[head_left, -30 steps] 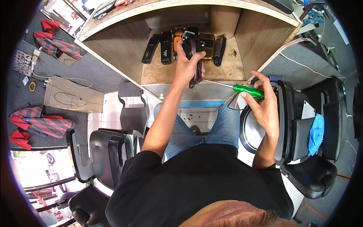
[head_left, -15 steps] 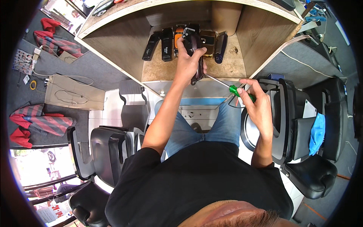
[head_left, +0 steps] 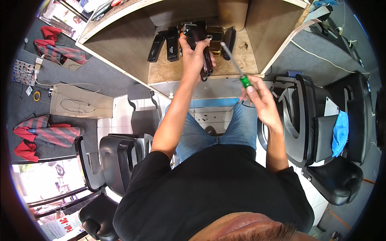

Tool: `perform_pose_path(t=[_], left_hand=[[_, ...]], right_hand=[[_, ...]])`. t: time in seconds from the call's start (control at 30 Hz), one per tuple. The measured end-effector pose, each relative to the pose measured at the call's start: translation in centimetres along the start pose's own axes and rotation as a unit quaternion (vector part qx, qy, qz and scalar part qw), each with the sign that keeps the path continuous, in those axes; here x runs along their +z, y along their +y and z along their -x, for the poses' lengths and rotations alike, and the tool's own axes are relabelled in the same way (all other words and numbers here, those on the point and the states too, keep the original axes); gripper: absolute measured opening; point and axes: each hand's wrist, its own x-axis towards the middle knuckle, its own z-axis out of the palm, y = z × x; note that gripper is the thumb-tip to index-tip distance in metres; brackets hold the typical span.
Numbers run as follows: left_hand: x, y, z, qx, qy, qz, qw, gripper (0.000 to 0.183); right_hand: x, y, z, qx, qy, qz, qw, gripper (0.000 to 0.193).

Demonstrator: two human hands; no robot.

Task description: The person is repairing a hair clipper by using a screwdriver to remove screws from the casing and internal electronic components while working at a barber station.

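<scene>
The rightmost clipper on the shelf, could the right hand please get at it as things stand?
Probably not to grasp: the right hand holds the screwdriver, though the open shelf leaves the rightmost clipper exposed.

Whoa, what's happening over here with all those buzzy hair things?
A person's left hand is holding a dark hair clipper over a wooden shelf. The right hand holds a screwdriver with a green handle, and its tip is apart from the clipper. On the shelf, two black clippers lie to the left of the held one, and a gold device lies to its right.
</scene>
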Motion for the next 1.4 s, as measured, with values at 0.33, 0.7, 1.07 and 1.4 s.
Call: perform_pose_path(t=[0.33,0.7,1.07,1.4], left_hand=[[-0.2,-1.3,-0.4,0.046,0.017,0.008,0.999,0.045],[-0.1,-1.2,0.0,0.027,0.008,-0.002,1.0,0.049],[0.2,-0.9,0.4,0.024,-0.006,-0.005,1.0,0.053],[-0.1,-1.0,0.4,0.014,-0.017,0.012,1.0,0.043]], right_hand=[[5.4,0.5,-5.2,-0.041,0.159,0.23,0.959,0.036],[6.7,1.4,-6.2,-0.066,0.181,0.233,0.953,0.026],[6.2,0.8,-6.3,-0.063,0.184,0.208,0.958,0.016],[3.6,-1.7,-8.4,-0.065,0.222,0.385,0.894,0.019]])
